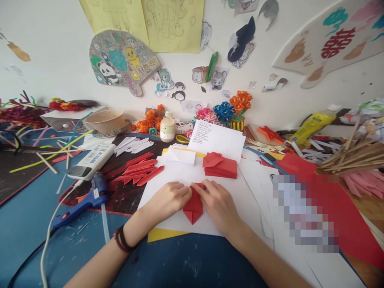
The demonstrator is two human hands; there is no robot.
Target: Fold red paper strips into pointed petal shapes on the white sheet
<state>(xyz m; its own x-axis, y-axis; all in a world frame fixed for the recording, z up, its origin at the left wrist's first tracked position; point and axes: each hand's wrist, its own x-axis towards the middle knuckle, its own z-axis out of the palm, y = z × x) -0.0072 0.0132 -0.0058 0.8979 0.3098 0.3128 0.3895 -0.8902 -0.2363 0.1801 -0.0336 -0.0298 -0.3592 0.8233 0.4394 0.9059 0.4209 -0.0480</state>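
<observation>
A partly folded piece of red paper (193, 210) lies on white sheets (168, 222) in front of me, its near end shaped to a point. My left hand (172, 200) grips its upper left edge, fingers curled and thumb pressed to the paper. From the other side, my right hand (216, 202) pinches and presses the top right edge. Just beyond are a stack of red paper (221, 168) with a folded piece on top and a stack of white paper (181, 156). Several folded red strips (139, 170) lie to the left.
A blue glue gun (87, 202) with its cord and a white power strip (93, 162) lie left. A bottle (167, 128), a bowl (105, 120) and flowers (240, 104) stand at the back. Wooden sticks (348, 150) and red paper (348, 216) occupy the right.
</observation>
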